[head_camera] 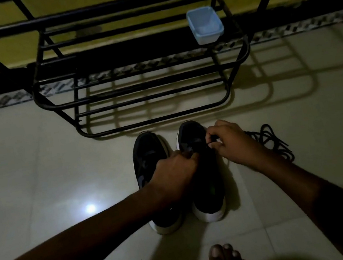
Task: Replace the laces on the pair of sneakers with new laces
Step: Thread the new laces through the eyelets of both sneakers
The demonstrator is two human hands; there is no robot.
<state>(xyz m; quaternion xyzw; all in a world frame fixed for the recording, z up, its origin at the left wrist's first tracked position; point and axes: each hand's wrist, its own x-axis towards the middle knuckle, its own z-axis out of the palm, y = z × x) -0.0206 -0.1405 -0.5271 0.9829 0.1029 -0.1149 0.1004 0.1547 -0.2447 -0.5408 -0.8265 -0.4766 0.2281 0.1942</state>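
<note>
My right hand's (231, 143) grip pinches the lace (211, 140) of the right sneaker (205, 182). My left hand (175, 168) pinches it too. Loose laces (270, 138) lie right.

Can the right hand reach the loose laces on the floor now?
Probably yes. The loose laces lie on the floor just right of the right hand, nothing between them. It seems to pinch a lace on the right sneaker, so release that first.

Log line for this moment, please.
left hand, right hand: both pinching lace on right sneaker | left sneaker: alongside | loose lace: floor, right side
</note>
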